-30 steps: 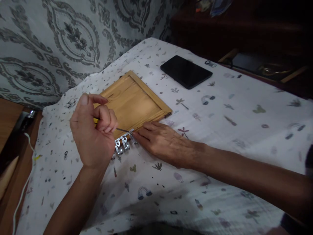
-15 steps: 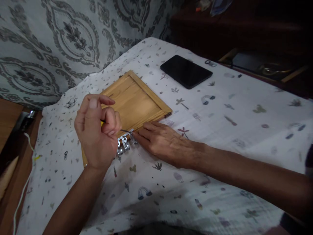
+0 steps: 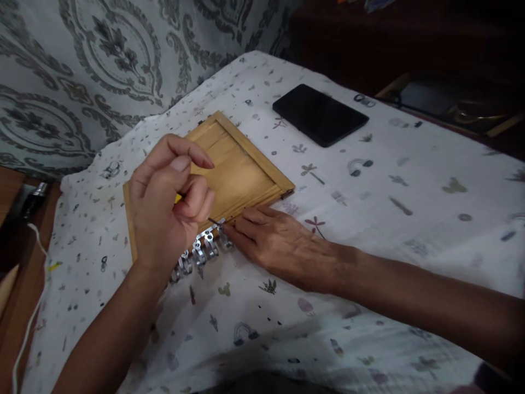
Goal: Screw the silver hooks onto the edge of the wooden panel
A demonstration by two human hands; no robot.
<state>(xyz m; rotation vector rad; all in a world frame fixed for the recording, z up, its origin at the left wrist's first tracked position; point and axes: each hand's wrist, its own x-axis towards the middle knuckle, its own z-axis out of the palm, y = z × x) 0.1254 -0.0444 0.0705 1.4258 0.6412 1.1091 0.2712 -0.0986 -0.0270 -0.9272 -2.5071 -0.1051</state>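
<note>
A wooden panel (image 3: 241, 169) with a raised frame lies flat on the patterned cloth. Along its near edge runs a silver metal strip with several curved hooks (image 3: 199, 251). My left hand (image 3: 168, 202) is curled above the panel around a screwdriver (image 3: 178, 198); a bit of yellow handle shows, and the thin dark shaft slants to the strip's right end. At that end, the fingertips of my right hand (image 3: 279, 241) press together against the strip and the panel's edge; whatever they pinch is too small to make out.
A black tablet (image 3: 320, 115) lies on the cloth (image 3: 369, 219) beyond the panel. Patterned fabric (image 3: 118, 54) hangs behind at the left. A white cable (image 3: 35, 295) runs along the left edge. Dark furniture stands at the back right.
My left hand has turned and shifted slightly right and up, uncovering more hooks of the strip. The screwdriver tip and my right hand stay at the strip's right end. The view has shifted a little.
</note>
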